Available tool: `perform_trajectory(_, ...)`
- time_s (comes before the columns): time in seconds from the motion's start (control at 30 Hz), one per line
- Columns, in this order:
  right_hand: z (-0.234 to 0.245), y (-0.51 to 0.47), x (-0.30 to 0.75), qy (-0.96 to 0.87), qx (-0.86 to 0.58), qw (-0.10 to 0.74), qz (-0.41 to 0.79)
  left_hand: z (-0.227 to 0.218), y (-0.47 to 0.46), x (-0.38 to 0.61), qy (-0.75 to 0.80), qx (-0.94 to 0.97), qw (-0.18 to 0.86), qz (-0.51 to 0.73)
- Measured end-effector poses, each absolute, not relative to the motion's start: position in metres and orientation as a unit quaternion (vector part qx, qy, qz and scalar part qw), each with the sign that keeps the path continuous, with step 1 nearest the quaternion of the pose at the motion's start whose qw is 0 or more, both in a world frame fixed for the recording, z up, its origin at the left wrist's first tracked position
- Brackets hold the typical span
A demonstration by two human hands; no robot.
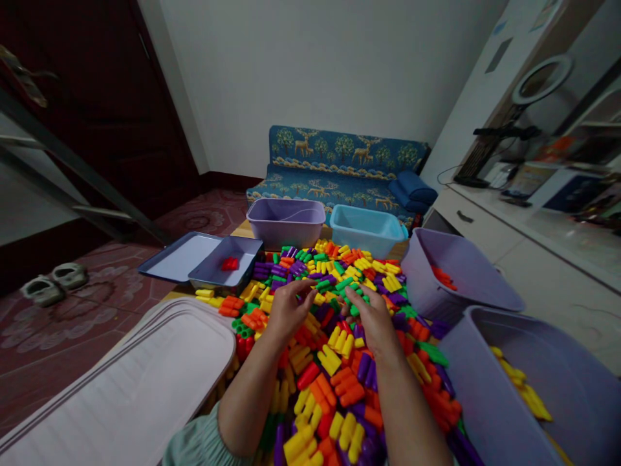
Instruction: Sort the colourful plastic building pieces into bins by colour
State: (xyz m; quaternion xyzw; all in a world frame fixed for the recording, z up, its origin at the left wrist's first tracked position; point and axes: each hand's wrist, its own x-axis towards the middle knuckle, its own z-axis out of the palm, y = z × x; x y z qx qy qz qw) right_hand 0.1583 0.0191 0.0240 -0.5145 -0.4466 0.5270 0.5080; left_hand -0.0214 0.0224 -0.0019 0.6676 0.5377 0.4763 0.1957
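A heap of plastic bullet-shaped building blocks (330, 359) in yellow, orange, red, purple and green covers the table before me. My left hand (290, 309) hovers over the middle of the heap, fingers curved to the right, with a gap between thumb and forefinger and nothing visible in it. Opposite it, my right hand (372, 317) is closed around a green building block (353, 304) near the thumb and fingertips. Its lower fingers are partly hidden, and more green blocks lie just behind.
A purple bin (286, 223) and a blue bin (367, 226) stand at the back. Two purple bins, one with red pieces (444, 278), one with yellow pieces (526, 388), line the right. At left are an opened case (226, 249) holding red pieces and stacked white lids (145, 382).
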Motion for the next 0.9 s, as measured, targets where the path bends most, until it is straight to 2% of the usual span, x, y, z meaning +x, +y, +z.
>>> perform_trajectory(0.2, 0.024, 0.02, 0.16, -0.431, -0.515, 0.509, 0.539, 0.007, 0.017, -0.018, 0.525, 0.744, 0.221, 0.35)
perform_trajectory(0.4, 0.029, 0.012, 0.152, -0.474, -0.489, 0.427, 0.595, 0.011, 0.012, -0.01, 0.451, 0.739, 0.272, 0.42)
perform_trajectory(0.57, 0.031, 0.007, 0.143, -0.532, -0.449, 0.391, 0.602, 0.008, 0.014, -0.011, 0.483, 0.706, 0.302, 0.421)
perform_trajectory(0.7, 0.029, 0.011, 0.147, -0.533, -0.482, 0.399, 0.57, 0.002, 0.019, -0.015, 0.514, 0.662, 0.329, 0.435)
perform_trajectory(0.83, 0.023, 0.016, 0.157, -0.56, -0.552, 0.383, 0.485, -0.003, 0.024, -0.02, 0.557, 0.627, 0.3, 0.454)
perform_trajectory(0.9, 0.019, 0.017, 0.16, -0.602, -0.544, 0.37, 0.453, -0.006, 0.025, -0.021, 0.566, 0.607, 0.299, 0.471)
